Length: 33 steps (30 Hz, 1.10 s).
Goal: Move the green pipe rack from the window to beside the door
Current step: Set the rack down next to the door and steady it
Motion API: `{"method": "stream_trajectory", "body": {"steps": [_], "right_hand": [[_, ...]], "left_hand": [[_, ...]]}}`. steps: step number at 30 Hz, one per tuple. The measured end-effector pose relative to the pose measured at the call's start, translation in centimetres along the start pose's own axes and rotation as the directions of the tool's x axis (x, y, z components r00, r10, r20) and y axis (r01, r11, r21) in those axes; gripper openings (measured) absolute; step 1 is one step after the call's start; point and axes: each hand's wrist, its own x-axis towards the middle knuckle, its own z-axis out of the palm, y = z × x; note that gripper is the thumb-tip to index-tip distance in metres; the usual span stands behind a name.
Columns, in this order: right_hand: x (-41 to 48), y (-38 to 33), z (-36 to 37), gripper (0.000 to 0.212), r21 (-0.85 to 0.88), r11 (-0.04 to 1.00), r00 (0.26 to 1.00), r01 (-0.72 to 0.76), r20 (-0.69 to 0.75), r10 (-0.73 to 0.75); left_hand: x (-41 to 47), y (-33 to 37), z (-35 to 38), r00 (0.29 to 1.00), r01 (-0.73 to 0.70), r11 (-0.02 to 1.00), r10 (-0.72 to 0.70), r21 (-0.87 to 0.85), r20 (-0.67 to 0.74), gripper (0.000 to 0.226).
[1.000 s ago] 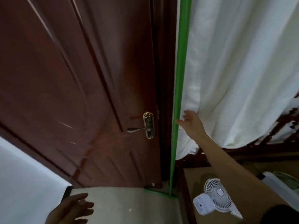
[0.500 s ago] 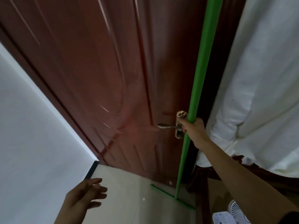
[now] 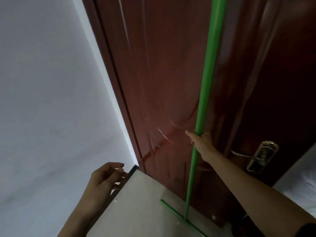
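green pipe rack (image 3: pixel 203 103) stands upright mid-frame against the door (image 3: pixel 162 82), right hand (image 3: pixel 201 142) wrapped round its pole to steady it, left hand (image 3: pixel 104 180) loose-fingered, empty, lower centre for balance.

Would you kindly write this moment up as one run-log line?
right hand: gripping green pipe rack upright | left hand: free, open | rack foot: by floor | backdrop: door

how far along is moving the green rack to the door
Mostly done: the green pipe rack already stands in front of the door, its foot bar on the floor. In hand: the right hand grips the upright, while the left hand hangs free. Left: set it beside the door and let go.
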Motion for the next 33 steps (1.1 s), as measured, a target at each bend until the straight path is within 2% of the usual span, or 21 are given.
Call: {"method": "stream_trajectory", "body": {"steps": [5,9,11,18,22,28,33], "right_hand": [[1.8,-1.2,8.2,0.038,-0.034,0.999,0.998,0.008,0.063,-0.006],[2.9,-2.5,14.3,0.032,-0.016,1.0,0.989,0.014,0.151,-0.011],[3.3,-3.2,17.3,0.016,-0.012,1.0,0.979,0.009,0.202,-0.007],[5.7,-5.0,27.4,0.025,-0.027,0.998,0.945,0.049,0.326,-0.038],[8.3,-6.4,32.3,0.031,-0.032,0.996,0.907,0.078,0.417,-0.057],[11.4,-5.7,38.6,0.027,-0.085,0.987,0.815,0.138,0.576,-0.064],[14.0,-4.2,41.0,0.028,-0.121,0.982,0.769,0.147,0.639,-0.037]], "left_hand": [[6.2,2.3,-3.7,0.989,-0.146,0.985,0.144,0.097,0.027,0.02],[10.9,4.9,-5.7,0.975,-0.222,0.969,0.22,0.104,0.028,0.019],[12.8,6.1,-6.1,0.97,-0.243,0.965,0.24,0.101,0.044,0.018],[20.5,10.6,-6.8,0.936,-0.351,0.931,0.352,0.103,0.015,0.012],[25.3,13.0,-7.5,0.91,-0.412,0.908,0.414,0.068,-0.019,0.025],[32.3,14.4,-10.1,0.885,-0.409,0.911,0.411,0.058,-0.22,0.022],[35.8,12.7,-11.4,0.903,-0.373,0.919,0.391,0.13,-0.177,0.027]]}}
